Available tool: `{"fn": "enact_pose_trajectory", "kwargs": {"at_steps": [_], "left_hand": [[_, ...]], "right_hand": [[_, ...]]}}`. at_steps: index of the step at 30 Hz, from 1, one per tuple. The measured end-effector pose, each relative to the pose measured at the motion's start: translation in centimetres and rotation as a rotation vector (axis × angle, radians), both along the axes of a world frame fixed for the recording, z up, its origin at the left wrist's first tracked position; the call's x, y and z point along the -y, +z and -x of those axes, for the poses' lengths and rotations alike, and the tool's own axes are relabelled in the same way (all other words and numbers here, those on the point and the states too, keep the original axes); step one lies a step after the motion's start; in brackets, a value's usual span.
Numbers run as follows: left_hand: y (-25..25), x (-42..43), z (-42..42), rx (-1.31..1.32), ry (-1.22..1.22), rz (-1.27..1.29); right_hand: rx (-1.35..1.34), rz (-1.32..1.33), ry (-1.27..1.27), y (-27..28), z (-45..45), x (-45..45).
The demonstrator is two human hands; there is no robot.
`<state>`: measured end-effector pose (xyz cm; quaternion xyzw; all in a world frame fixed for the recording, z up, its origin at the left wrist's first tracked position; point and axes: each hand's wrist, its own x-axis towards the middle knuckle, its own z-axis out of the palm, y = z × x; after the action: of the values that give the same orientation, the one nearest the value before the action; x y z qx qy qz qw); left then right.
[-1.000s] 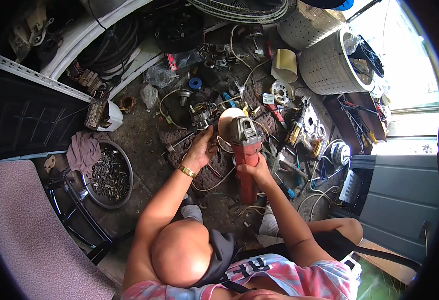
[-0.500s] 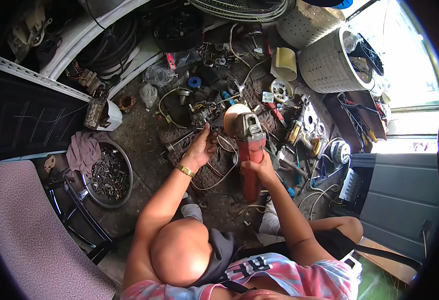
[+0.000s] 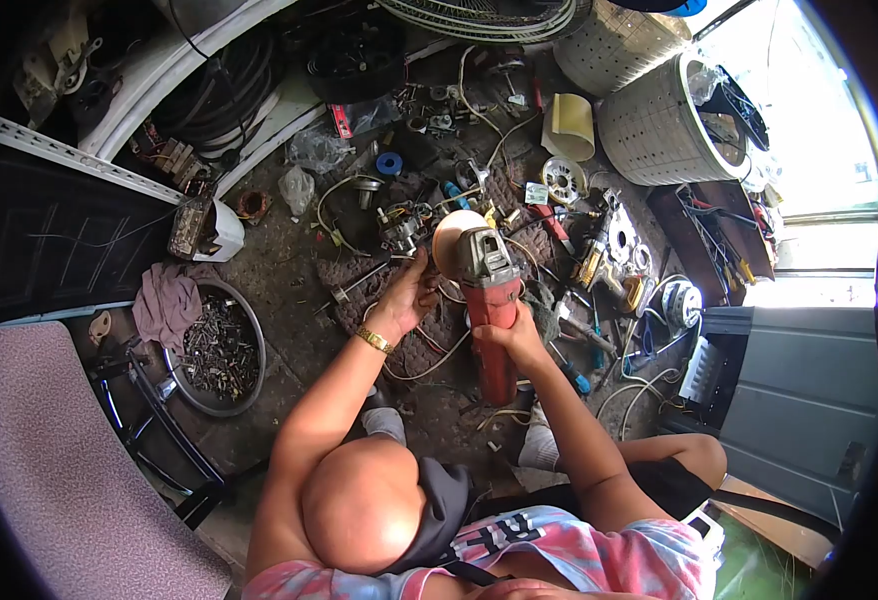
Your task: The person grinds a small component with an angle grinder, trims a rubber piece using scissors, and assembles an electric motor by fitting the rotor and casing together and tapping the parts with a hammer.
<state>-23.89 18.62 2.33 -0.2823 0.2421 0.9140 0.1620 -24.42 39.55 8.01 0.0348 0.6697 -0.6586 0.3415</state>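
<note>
My right hand (image 3: 507, 338) is wrapped round the red body of an angle grinder (image 3: 491, 300). The grinder's round tan disc (image 3: 456, 240) points away from me, its left edge close to the fingertips of my left hand (image 3: 407, 300). That hand is closed, thumb against fingers, on something too small and dark to make out; a gold watch (image 3: 374, 340) is on its wrist. Whether the disc touches the held piece cannot be told. Just beyond the fingers lies a metal motor assembly (image 3: 402, 228).
A metal bowl (image 3: 261, 345) of screws stands left, a cloth (image 3: 167, 305) on its rim. Tools and machine parts, including a blue ring (image 3: 389, 163) and a white fan-like wheel (image 3: 562, 180), litter the floor. Perforated drums (image 3: 649, 125) stand back right; loose cables cross the ground.
The angle grinder in my right hand has shifted slightly left, bringing its disc closer to my left fingertips. My left hand has barely moved.
</note>
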Motion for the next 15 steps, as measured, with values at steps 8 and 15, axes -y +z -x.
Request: {"fn": "enact_pose_trajectory", "kwargs": {"at_steps": [8,15], "left_hand": [[-0.42,-0.03,-0.02,0.0,0.009,-0.014],[-0.72,0.03,-0.08,-0.013,-0.013,-0.044]], "right_hand": [[0.0,0.01,-0.008,0.36,-0.1,0.13],[-0.007,0.01,0.001,0.09,-0.22,-0.01]]}}
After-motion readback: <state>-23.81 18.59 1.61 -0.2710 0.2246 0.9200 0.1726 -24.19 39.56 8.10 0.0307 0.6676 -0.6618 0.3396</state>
